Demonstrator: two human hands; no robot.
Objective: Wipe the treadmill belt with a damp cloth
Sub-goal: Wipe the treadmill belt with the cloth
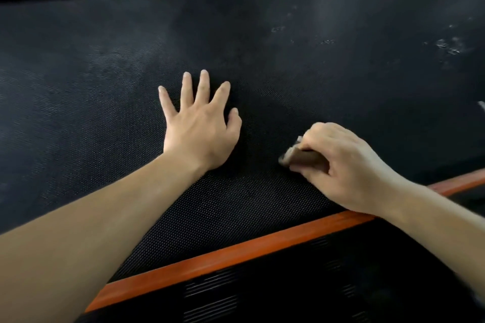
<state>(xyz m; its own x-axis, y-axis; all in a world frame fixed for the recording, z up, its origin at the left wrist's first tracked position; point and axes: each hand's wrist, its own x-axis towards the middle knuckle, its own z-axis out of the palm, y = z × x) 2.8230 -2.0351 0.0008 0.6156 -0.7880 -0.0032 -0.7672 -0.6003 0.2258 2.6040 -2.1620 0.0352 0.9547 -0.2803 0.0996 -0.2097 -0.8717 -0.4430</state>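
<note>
Head view, single: looks forward and down, close over the treadmill belt, near edge lowermost.

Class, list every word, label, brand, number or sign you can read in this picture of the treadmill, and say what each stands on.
None: no word, label, brand, number or sign can be read.
The treadmill belt shows only its dotted texture and pale smudges, not letters.
The orange side rail and the cloth in the right hand show no print.

L hand flat on belt; R hand grips cloth.
</note>
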